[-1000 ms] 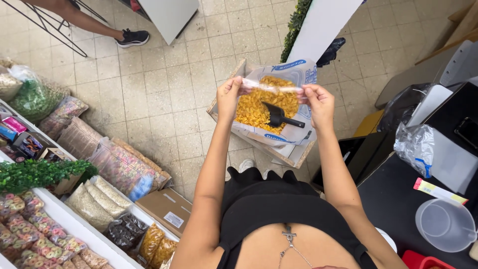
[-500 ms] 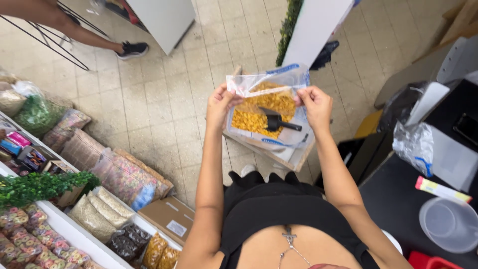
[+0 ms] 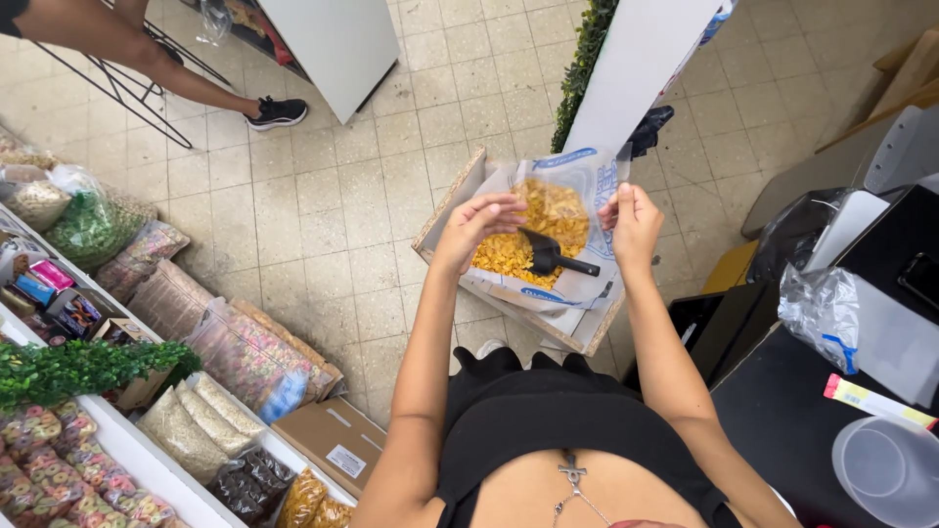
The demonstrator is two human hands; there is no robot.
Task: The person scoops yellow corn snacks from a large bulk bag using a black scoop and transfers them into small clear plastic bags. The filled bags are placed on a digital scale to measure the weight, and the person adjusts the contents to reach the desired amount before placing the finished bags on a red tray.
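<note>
Above the tiled floor [image 3: 323, 225], one clear plastic bag [image 3: 577, 191] is held up between two raised hands. One large open sack of yellow flakes [image 3: 533, 244] is seen through and below the bag, resting in one wooden crate [image 3: 445, 210], and one black scoop [image 3: 548, 256] lies on the flakes. The bag hangs directly over this sack, in front of a white pillar [image 3: 641, 73].

The left hand [image 3: 479, 223] is raised with the forearm stretched forward and the wrist bent; its fingers are curled, and the bag's left top edge is pinched between thumb and fingertips. The right hand [image 3: 634, 220] is lifted to the same height, palm turned inward, its fingers pressed together and closed on the bag's right edge. Both elbows are bent slightly outward.

At the left, several clear bags of goods [image 3: 215, 352] are lined along one white shelf [image 3: 127, 450], and one cardboard box [image 3: 333, 445] lies beside them. At the right, one black counter [image 3: 782, 420] carries one clear plastic tub [image 3: 885, 469]. One leg of another person, in a black shoe [image 3: 277, 112], is seen at the top left.
</note>
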